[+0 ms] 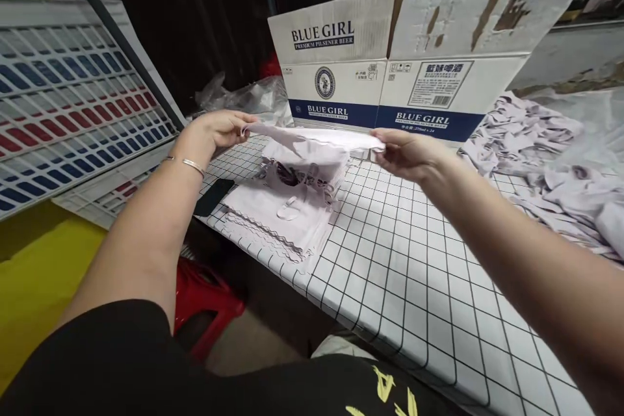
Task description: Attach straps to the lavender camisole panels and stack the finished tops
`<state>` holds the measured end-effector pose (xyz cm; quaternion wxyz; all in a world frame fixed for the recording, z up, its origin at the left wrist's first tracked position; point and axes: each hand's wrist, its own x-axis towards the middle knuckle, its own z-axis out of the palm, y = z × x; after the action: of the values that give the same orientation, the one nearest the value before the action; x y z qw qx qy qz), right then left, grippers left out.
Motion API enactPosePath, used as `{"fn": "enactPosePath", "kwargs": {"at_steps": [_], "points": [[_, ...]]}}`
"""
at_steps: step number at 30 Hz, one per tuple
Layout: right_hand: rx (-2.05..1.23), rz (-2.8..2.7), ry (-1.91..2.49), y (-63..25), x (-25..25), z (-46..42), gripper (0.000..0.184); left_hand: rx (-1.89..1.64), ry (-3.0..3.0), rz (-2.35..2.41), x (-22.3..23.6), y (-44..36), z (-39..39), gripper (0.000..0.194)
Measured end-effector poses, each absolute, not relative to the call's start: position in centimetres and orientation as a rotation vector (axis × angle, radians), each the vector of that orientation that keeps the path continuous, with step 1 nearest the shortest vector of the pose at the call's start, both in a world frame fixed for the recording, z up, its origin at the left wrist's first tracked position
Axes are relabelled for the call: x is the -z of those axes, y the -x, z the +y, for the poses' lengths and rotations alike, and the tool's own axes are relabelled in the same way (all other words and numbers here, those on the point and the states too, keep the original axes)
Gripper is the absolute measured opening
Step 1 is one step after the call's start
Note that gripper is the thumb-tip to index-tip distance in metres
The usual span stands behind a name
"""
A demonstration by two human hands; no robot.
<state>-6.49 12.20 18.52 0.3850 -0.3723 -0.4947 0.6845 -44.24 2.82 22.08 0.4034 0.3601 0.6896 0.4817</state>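
Note:
A pale pink garment [312, 138] is stretched between my two hands above the table. My left hand [221, 129] pinches its left end, and my right hand [402, 153] pinches the right end. Beneath it lies a stack of similar pale pink garments [277, 214] with wavy edges toward me. Thin straps and darker bits are bunched at the middle of that stack. The kind of garment cannot be made out for sure.
The stack rests on a table with a white grid cover [414, 240]. Behind stands a beer carton [336, 81]. Loose pale garments [526, 133] heap at right beside clear plastic. White plastic baskets [73, 91] stand at left, and a red stool [205, 305] is below the table edge.

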Motion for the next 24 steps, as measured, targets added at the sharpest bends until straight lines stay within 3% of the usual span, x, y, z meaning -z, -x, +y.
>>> {"fn": "enactPosePath", "kwargs": {"at_steps": [5,10,17,22,24], "points": [[-2.203,-1.25,0.942,12.6,-11.1,8.1,0.007,-1.001,-0.763,1.943,-15.0,48.9,-1.0,0.034],[-2.318,-1.171,1.162,14.0,-4.1,2.9,0.006,-0.91,-0.696,1.984,-7.9,49.8,-4.5,0.037],[-2.286,-1.238,1.14,13.8,-4.7,1.5,0.004,-1.179,-0.805,2.058,-8.2,46.8,-4.8,0.038],[-2.205,-1.407,0.955,15.8,-7.0,2.6,0.008,-1.511,-1.01,1.435,-4.9,34.2,-5.9,0.077],[-2.084,-1.526,0.826,16.2,-7.8,3.7,0.017,-1.617,-0.871,1.385,-2.8,30.5,-5.9,0.057]]}}
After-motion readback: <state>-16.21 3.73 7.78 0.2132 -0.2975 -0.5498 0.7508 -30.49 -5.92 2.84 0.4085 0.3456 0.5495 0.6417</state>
